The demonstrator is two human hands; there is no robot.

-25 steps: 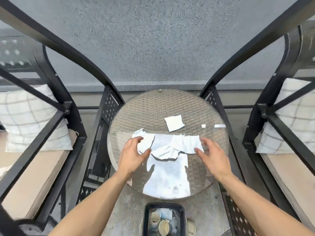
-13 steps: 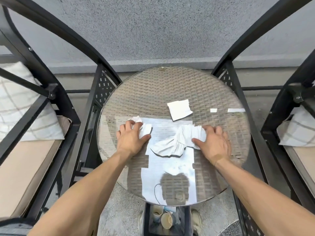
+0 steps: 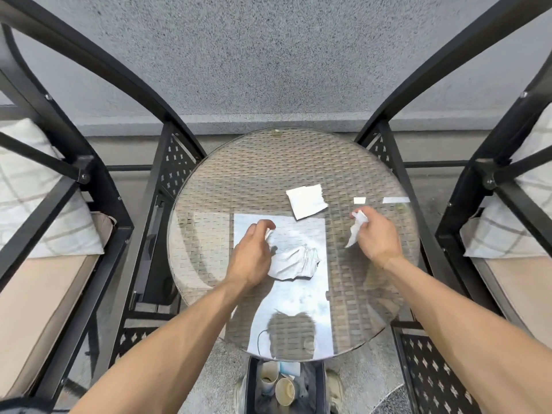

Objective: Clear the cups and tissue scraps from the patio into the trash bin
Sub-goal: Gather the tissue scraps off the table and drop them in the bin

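Observation:
White tissue scraps lie on a round glass-topped wicker table [image 3: 268, 162]. My left hand [image 3: 252, 255] is closed on a crumpled tissue bundle [image 3: 294, 262] at the table's middle. My right hand [image 3: 378, 234] is closed around a smaller tissue scrap [image 3: 355, 231], lifted a little to the right. A flat square scrap [image 3: 307, 201] rests further back, with two tiny bits [image 3: 359, 200] [image 3: 395, 200] to its right. Below the table's near edge stands a black trash bin [image 3: 252, 383] holding paper cups [image 3: 283, 391].
Black metal chairs flank the table: the left chair [image 3: 98, 204] and the right chair [image 3: 478, 189], each with a checked white cushion and a beige seat. A grey stucco wall [image 3: 268, 55] runs behind. My shoes show beside the bin.
My hands have drawn apart: the right one pulled a scrap off to the right and lifted it, while the left closed on the crumpled bundle in the middle. The camera dipped closer.

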